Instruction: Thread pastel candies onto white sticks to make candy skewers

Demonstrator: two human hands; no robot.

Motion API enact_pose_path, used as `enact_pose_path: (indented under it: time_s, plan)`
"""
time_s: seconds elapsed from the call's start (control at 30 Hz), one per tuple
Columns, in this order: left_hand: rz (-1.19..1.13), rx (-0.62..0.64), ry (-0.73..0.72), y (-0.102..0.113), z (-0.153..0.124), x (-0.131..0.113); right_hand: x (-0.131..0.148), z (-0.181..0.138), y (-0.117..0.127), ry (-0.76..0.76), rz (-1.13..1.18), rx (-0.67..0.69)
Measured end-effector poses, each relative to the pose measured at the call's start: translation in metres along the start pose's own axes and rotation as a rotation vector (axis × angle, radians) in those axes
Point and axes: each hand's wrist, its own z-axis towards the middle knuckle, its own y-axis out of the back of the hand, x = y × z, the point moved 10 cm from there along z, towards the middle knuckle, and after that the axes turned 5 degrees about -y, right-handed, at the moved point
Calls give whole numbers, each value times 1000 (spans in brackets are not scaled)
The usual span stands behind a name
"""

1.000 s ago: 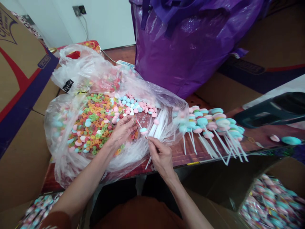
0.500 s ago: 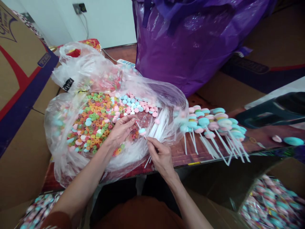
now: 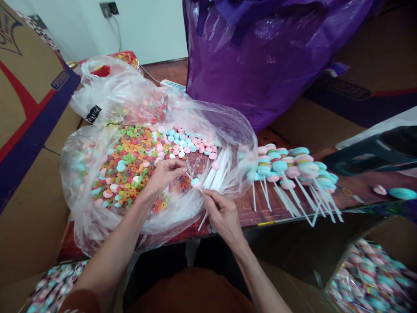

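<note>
While reaching over the surface (image 3: 246, 215), seeing a printed cardboard box (image 3: 24, 108) at far left, then facing a clear plastic bag (image 3: 156, 226), spread open and heaped with ring candies (image 3: 130, 152). With the left hand (image 3: 167, 174), bringing thumb and fingers together at the upper end of a slanting white stick (image 3: 189, 175), but not making out whether gripping it there. Seeing a blue-and-pink sweet (image 3: 195, 182) threaded partway along, between both hands. With the right hand (image 3: 224, 215), pinching the lower part just below the sweet. Beyond that, noticing loose white sticks (image 3: 218, 170) inside the bag. Farther right, viewing clustered marshmallow pops (image 3: 293, 167) on the surface, and finally passing a pink piece (image 3: 379, 189) beside a blue oval (image 3: 402, 193).
</note>
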Motion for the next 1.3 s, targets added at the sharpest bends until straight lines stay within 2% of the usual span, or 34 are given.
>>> enact_pose_path:
  time_s: [0.17, 0.3, 0.5, 1.03, 1.3]
  plan:
    - [-13, -138, -9, 0, -4, 7, 6, -3, -5, 35, -67, -82]
    - [-62, -191, -1, -3, -7, 15, 8, -4, -6, 1, -112, -161]
    - [-32, -316, -43, 0, -11, 21, 20, -3, -14, 34, -142, -196]
    - [-65, -431, -51, 3, -13, 25, 23, 3, -21, 7, -160, -231]
    - [-42, -429, -69, 3, -11, 23, 29, 3, -27, 40, -167, -224]
